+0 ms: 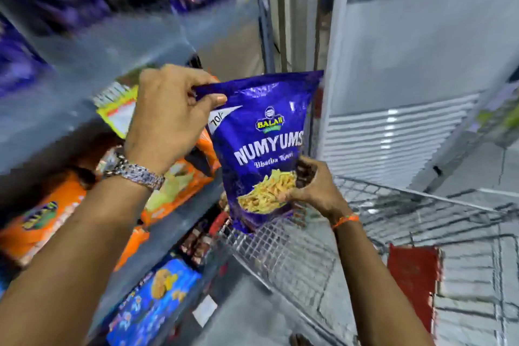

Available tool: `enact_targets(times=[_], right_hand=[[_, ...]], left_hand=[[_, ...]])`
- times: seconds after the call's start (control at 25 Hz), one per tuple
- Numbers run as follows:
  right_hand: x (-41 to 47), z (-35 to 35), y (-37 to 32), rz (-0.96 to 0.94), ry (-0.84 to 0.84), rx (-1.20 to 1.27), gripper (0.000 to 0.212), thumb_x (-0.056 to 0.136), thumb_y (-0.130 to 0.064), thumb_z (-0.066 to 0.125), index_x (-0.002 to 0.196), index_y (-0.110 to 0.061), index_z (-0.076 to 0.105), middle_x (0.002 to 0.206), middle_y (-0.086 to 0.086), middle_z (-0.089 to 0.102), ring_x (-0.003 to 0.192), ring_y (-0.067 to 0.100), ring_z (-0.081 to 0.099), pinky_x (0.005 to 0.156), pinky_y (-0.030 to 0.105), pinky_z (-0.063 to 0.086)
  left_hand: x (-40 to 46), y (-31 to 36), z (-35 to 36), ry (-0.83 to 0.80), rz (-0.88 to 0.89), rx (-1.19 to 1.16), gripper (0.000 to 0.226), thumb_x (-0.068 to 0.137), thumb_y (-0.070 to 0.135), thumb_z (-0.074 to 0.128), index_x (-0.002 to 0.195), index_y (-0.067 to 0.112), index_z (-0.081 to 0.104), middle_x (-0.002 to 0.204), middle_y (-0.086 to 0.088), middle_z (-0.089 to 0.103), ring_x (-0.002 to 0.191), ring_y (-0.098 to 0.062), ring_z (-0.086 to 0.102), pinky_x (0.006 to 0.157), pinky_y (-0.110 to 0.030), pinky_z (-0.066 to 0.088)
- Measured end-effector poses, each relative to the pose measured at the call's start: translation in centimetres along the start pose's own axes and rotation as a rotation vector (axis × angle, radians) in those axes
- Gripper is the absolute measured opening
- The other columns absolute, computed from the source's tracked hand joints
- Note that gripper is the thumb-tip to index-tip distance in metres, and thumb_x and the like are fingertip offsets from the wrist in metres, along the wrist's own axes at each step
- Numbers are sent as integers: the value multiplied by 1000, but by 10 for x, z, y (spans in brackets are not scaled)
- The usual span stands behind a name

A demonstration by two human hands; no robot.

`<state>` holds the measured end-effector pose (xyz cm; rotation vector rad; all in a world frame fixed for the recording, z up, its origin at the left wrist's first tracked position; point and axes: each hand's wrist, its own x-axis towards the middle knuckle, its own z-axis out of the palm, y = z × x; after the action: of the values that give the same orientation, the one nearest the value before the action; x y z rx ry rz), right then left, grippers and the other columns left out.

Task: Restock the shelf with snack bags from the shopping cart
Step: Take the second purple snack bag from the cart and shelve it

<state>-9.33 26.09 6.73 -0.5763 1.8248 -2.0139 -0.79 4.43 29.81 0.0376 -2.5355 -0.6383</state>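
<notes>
two hands [168,118], one held bag [264,149] — one cart [393,222]

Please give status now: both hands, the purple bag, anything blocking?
Left hand pinches purple bag top corner. Right hand supports lower edge. Bag upright over cart. Nothing blocks shelf.

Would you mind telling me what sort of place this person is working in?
Most likely a grocery shop aisle. Grey shelves hold rows of packaged snacks such as orange bags, a wire shopping cart stands alongside, and both hands hold a purple snack bag carrying a price mark.
</notes>
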Motion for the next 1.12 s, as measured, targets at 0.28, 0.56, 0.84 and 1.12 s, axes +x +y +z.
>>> enact_targets(times=[0.28,0.56,0.84,1.12], right_hand=[[33,46,-197,-349,-136,-59,76,37,-38,99,105,-18,72,94,2,80,82,9,73,73,25,61],[106,123,-298,-539,-305,-99,59,54,-15,92,98,-37,60,94,-2,79,77,8,73,62,24,60],[180,164,-310,-522,-293,-242,72,61,-15,92,115,-6,44,107,-1,71,101,13,68,79,27,62],[235,175,-296,-406,-329,-203,69,74,12,78,127,0,36,117,7,62,88,-2,71,67,17,59]], left_hand=[[33,52,-175,389,155,361,21,82,30,70,98,18,77,79,-7,73,71,-29,66,72,-32,50],[79,24,-280,478,208,653,20,94,24,60,104,10,72,97,-19,75,95,-37,69,81,-45,52],[120,-23,-300,466,142,726,23,96,31,58,108,18,73,103,-13,76,98,-34,71,85,-42,56],[148,-39,-283,477,12,749,23,91,42,60,107,30,73,106,-1,76,100,-29,70,83,-35,55]])
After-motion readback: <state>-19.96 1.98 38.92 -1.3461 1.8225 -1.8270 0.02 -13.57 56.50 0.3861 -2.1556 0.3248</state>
